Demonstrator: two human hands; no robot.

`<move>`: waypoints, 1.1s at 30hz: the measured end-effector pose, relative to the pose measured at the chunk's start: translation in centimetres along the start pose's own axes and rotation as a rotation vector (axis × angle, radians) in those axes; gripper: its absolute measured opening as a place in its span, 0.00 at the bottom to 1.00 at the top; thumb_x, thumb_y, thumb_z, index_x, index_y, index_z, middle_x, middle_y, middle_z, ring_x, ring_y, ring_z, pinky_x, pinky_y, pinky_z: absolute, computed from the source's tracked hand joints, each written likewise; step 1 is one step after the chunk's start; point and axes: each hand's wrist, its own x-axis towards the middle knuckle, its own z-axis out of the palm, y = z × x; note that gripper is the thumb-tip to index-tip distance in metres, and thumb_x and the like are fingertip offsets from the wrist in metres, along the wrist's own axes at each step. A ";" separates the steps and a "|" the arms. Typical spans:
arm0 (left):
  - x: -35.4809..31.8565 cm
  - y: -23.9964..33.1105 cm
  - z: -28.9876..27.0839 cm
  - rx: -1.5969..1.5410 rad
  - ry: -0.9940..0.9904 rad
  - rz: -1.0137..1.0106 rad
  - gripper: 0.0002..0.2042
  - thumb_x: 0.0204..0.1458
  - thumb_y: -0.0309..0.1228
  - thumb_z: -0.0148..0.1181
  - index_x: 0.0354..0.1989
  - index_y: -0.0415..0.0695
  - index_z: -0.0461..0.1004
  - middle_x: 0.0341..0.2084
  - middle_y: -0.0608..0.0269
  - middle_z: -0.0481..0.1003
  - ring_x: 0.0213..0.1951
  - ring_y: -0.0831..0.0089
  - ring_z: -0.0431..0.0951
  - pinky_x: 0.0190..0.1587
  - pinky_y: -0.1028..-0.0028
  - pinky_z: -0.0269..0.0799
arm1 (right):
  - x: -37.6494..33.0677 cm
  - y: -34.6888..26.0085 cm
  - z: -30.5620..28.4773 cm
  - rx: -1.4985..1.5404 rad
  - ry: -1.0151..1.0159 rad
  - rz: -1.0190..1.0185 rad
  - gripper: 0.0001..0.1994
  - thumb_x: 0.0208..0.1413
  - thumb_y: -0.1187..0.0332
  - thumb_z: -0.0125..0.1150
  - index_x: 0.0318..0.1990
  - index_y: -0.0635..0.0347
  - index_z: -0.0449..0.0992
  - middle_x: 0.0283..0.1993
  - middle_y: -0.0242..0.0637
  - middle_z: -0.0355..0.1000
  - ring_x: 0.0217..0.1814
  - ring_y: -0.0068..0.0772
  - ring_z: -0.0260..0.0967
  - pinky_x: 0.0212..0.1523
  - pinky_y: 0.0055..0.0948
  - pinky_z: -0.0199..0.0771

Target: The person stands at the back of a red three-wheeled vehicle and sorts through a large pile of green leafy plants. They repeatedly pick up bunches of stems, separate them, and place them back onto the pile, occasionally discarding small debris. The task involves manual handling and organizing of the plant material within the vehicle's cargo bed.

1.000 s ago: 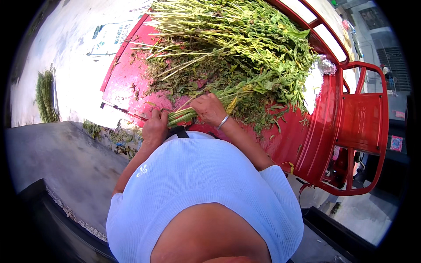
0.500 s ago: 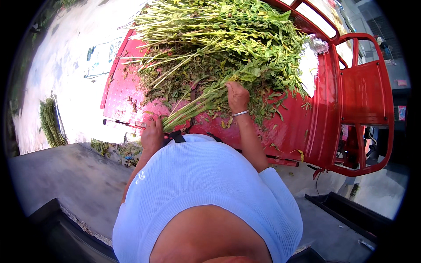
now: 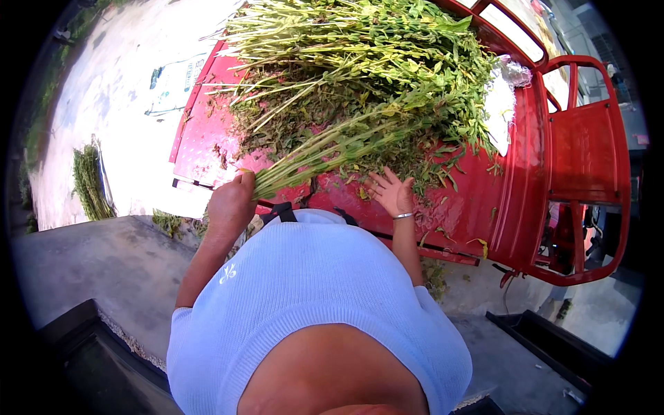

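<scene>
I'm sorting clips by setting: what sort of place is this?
Probably an outdoor work yard, perhaps rural: a red metal cargo bed carries a heap of leafy cut stalks, bright light falls on pale open ground, and another bundle of greenery is off to the left.

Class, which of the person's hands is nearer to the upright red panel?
Right: the right hand is open, left of the panel; the left hand is farther left, gripping green stalks.
</scene>
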 end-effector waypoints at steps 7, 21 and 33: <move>-2.0 -0.5 -7.9 -0.086 0.042 0.057 0.12 0.41 0.29 0.60 0.32 0.43 0.64 0.22 0.53 0.72 0.26 0.52 0.74 0.26 0.58 0.68 | 10.9 4.8 7.8 0.384 -0.174 -0.017 0.61 0.33 0.23 0.46 0.67 0.57 0.31 0.64 0.58 0.48 0.61 0.60 0.54 0.51 0.51 0.65; -3.4 -4.6 0.2 -0.478 -0.055 0.074 0.17 0.34 0.25 0.60 0.37 0.43 0.68 0.23 0.49 0.72 0.28 0.48 0.73 0.30 0.55 0.67 | 1.7 -9.3 20.1 0.574 -0.210 -0.510 0.41 0.45 0.31 0.47 0.48 0.65 0.68 0.45 0.41 0.68 0.47 0.43 0.66 0.49 0.49 0.68; 3.8 -5.4 9.0 -0.340 -0.127 0.197 0.09 0.39 0.26 0.56 0.31 0.46 0.67 0.20 0.51 0.71 0.28 0.49 0.73 0.28 0.54 0.66 | 0.9 -8.3 13.5 0.272 0.252 -0.678 0.30 0.50 0.38 0.50 0.48 0.55 0.66 0.44 0.39 0.66 0.46 0.40 0.64 0.51 0.47 0.65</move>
